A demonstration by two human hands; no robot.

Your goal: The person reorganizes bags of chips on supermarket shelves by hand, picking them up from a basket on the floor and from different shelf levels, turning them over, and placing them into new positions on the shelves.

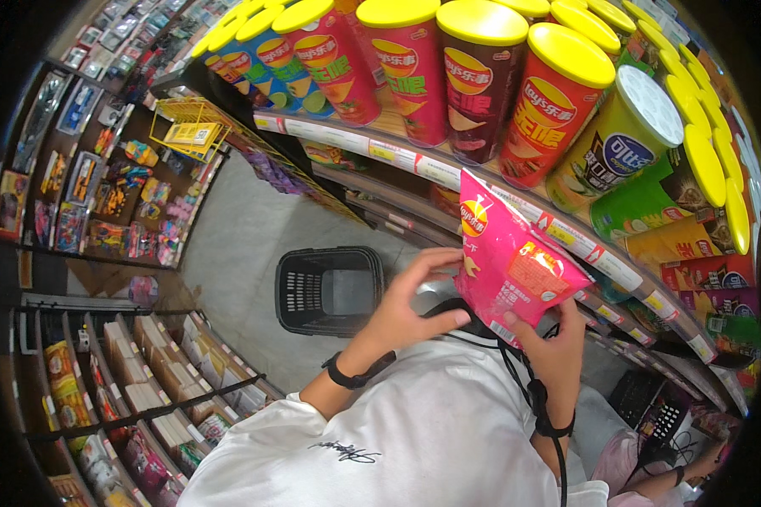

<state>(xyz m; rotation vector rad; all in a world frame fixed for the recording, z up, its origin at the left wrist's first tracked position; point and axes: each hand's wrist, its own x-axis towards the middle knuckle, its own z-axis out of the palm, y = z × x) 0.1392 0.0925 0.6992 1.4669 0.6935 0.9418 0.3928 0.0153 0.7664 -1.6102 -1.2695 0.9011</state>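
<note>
A pink Lay's chip bag (507, 272) is in my right hand (555, 342), tilted, in front of the shelf edge. My right thumb lies on the bag's front near a barcode, and the fingers reach behind its right side. My left hand (412, 298) is at the bag's left edge, thumb and fingers spread in a C shape. Whether its fingertips touch the bag cannot be told. Beyond the bag, Lay's chip canisters with yellow lids stand in a row, among them a red canister (545, 114) and a dark one (479, 82). Beside them leans a green-yellow canister with a white lid (621, 139).
A black plastic shopping basket (330, 291) sits on the grey floor (228, 234). Price tags line the shelf edge (380, 149). A yellow wire rack (190, 130) hangs at a shelf end. Shelves of notebooks (139, 367) stand left. At lower right another person's forearm (666, 485) shows.
</note>
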